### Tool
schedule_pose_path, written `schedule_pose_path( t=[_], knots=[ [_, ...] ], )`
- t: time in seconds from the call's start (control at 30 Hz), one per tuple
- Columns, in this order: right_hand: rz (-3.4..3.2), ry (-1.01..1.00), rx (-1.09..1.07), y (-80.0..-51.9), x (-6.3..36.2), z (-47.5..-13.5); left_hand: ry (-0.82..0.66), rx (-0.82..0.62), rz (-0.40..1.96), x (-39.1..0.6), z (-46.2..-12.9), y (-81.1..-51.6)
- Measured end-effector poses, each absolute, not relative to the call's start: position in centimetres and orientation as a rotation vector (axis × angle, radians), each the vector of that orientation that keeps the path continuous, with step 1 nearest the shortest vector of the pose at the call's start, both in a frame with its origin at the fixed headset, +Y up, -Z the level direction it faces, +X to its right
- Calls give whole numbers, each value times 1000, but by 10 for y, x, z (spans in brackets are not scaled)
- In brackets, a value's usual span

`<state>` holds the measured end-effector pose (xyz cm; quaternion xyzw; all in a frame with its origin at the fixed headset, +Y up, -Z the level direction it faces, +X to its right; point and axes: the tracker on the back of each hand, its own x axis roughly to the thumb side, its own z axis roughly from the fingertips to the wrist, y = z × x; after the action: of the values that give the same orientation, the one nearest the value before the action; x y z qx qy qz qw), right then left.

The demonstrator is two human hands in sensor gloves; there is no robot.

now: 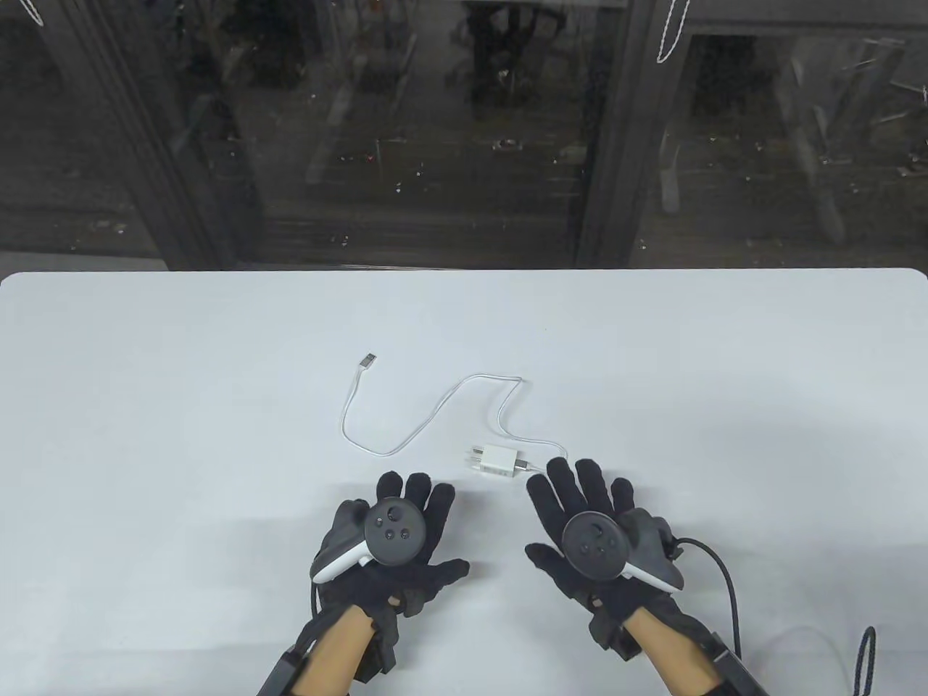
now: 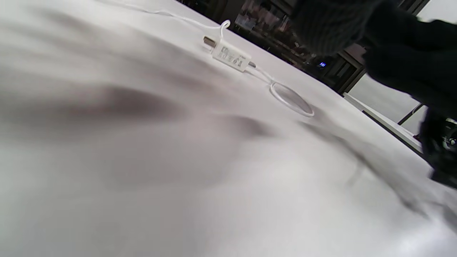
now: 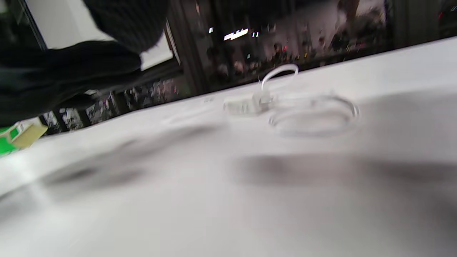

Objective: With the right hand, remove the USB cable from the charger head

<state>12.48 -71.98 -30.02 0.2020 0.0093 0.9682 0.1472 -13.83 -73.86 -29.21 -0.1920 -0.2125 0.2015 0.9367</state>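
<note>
A white charger head lies on the white table just beyond my hands. A white USB cable is plugged into its right end, loops near my right fingertips, then snakes left to a free plug. My left hand is open with fingers spread, to the near left of the charger and holding nothing. My right hand is open, its fingertips right beside the cable's plugged end; I cannot tell whether they touch it. The charger shows in the left wrist view and, blurred, in the right wrist view.
The table's far edge borders a dark glass window. A black glove lead trails at the near right. A green and tan object sits off to the left in the right wrist view.
</note>
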Motion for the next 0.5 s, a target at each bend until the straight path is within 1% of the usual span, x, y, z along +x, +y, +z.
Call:
schedule_pose_path(
  t=[0.07,0.13,0.27,0.33,0.43,0.47,0.5],
  knots=[
    [2823,144,580,-715,119,-320,-424,-394,417,-140,-292,-737],
    [2835,312,565,-712,110,-340,-421,-389,435,-142,-293,-736],
    [2858,450,520,-712,91,-376,-422,-392,453,-143,-293,-734],
    [2868,551,482,-716,82,-394,-423,-396,459,-144,-292,-734],
    [2905,723,344,-727,71,-411,-437,-422,478,-144,-293,-735],
    [2924,747,314,-732,67,-415,-434,-435,490,-144,-293,-735],
    [2964,714,304,-738,63,-418,-432,-433,499,-145,-294,-735]
  ],
)
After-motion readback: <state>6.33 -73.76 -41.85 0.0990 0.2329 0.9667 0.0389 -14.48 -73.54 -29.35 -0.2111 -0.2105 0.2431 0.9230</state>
